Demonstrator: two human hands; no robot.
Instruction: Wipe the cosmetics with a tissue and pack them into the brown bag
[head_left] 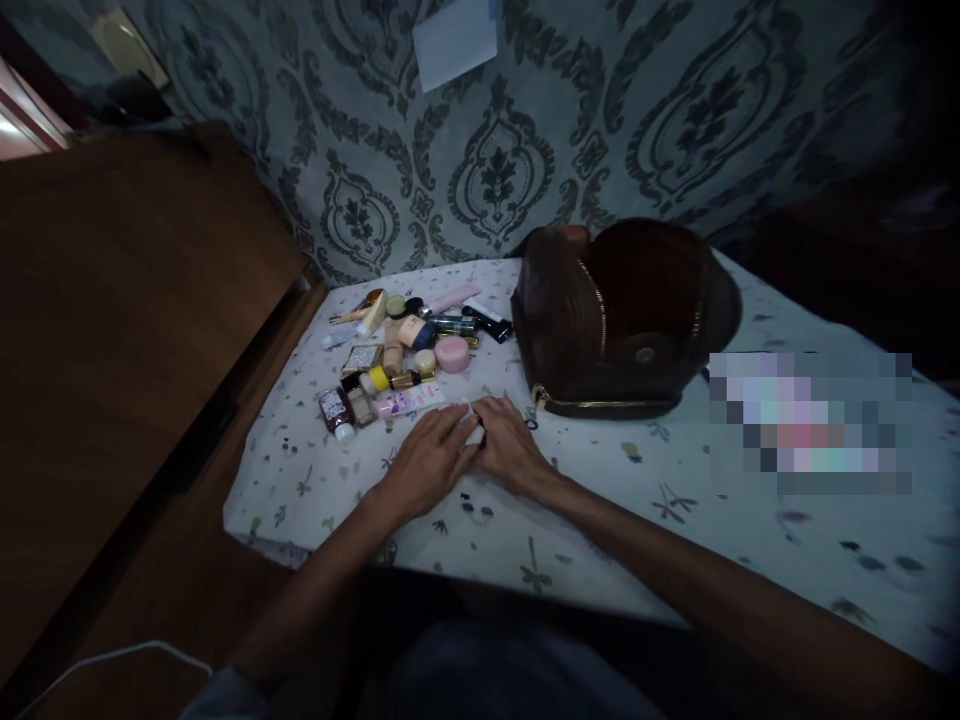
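My left hand and my right hand meet low over the cloth, fingers curled around a small white object. Most of that object is hidden, so its kind does not show. Just beyond my left hand lies a white-and-pink tube. Cosmetics are spread behind it: a pink round jar, a bottle with a yellow cap, a dark red bottle with a white cap and a glittery compact. To the right of them stands an unzipped brown leather bag.
A patterned cloth covers the table, which backs onto a papered wall. Wooden furniture rises on the left. A blurred-out item lies on the right. A white cable runs at lower left.
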